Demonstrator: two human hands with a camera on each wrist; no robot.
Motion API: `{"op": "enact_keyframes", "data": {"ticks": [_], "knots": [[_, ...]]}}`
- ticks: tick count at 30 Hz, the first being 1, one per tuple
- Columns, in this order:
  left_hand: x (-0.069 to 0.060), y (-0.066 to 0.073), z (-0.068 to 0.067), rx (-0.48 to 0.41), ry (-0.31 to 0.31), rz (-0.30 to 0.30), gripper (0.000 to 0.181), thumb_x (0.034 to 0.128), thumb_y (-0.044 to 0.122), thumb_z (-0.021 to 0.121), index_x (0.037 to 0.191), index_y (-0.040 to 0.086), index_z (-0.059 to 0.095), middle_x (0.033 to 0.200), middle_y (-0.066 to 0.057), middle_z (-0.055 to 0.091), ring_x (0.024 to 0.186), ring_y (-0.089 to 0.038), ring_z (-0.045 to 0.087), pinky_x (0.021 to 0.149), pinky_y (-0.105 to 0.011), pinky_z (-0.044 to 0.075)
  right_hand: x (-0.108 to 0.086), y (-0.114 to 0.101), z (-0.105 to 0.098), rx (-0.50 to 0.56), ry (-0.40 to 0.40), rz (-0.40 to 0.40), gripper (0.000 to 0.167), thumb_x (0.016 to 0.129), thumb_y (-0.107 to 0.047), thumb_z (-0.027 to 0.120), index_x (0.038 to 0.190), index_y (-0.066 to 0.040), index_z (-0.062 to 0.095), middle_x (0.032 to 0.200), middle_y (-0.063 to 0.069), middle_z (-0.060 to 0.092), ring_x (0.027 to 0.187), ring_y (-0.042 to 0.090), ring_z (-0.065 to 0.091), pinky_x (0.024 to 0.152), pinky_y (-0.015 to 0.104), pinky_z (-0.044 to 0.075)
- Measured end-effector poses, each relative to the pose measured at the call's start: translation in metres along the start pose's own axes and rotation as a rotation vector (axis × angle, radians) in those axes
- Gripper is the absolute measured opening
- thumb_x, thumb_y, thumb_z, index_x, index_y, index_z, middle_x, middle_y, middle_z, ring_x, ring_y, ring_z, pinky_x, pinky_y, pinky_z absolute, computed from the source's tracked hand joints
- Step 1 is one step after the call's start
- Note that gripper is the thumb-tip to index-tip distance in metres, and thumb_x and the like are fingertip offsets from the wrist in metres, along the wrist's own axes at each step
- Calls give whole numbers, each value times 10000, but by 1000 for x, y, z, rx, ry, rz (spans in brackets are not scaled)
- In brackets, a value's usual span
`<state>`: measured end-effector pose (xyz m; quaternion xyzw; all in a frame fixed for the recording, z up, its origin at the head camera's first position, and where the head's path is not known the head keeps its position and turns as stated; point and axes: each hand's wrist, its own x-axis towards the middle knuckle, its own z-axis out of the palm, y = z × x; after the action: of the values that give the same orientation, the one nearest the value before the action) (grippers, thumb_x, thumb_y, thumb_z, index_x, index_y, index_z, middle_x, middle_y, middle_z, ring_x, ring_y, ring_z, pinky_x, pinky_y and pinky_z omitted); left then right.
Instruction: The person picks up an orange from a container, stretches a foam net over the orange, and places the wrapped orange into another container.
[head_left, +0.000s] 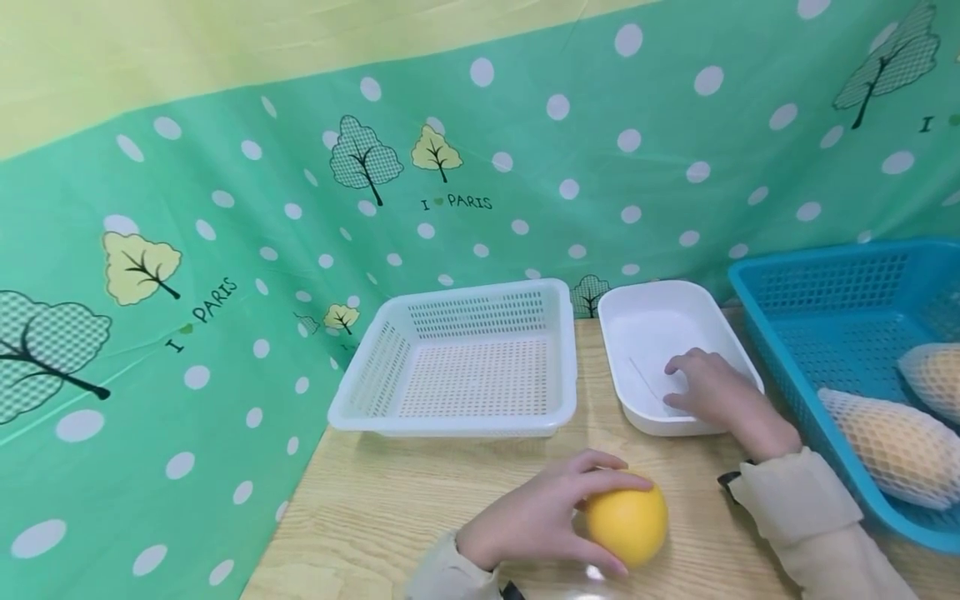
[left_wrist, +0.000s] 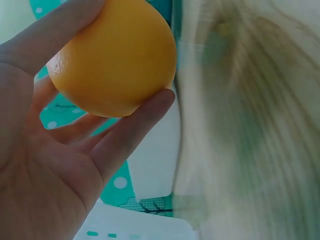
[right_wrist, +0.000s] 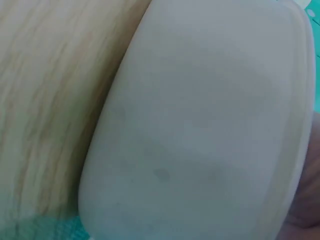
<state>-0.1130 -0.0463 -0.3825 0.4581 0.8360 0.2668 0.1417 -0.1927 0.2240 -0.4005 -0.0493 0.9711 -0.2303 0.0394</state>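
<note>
My left hand grips a round, smooth yellow-orange fruit, likely an orange, just above or on the wooden table. In the left wrist view the thumb and fingers curve round the orange. My right hand reaches inside the white plastic tub, thumb and forefinger apart with a gap between them. A thin pale line, like a fine stick or thread, lies in the tub beside those fingertips. From the right wrist, the tub's outer wall hides most of that hand.
A white slotted basket stands left of the tub on the wooden table. At the right, a blue basket holds fruits in white foam nets. A green dotted cloth hangs behind.
</note>
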Motion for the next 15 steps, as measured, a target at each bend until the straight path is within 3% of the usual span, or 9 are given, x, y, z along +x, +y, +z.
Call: {"op": "enact_keyframes", "data": {"ticks": [8,15], "knots": [[2,1,11,81,-79,-56,751,785,480,811,1443,427,453,1437,105,440,1205,-19,498,964,-159,438,1,-1,0,23,-16,-9,448,807,-66,804,1210,34,638,1213,299,598,1063,459,556,982,619,468],[5,8,16,170,-74,-86,733,799,539,773,1442,454,432,1427,122,446,1119,7,529,893,-142,451,1,0,-3,78,-15,35,453,825,-23,775,1233,70,602,1230,304,594,1082,464,550,994,632,448]]}}
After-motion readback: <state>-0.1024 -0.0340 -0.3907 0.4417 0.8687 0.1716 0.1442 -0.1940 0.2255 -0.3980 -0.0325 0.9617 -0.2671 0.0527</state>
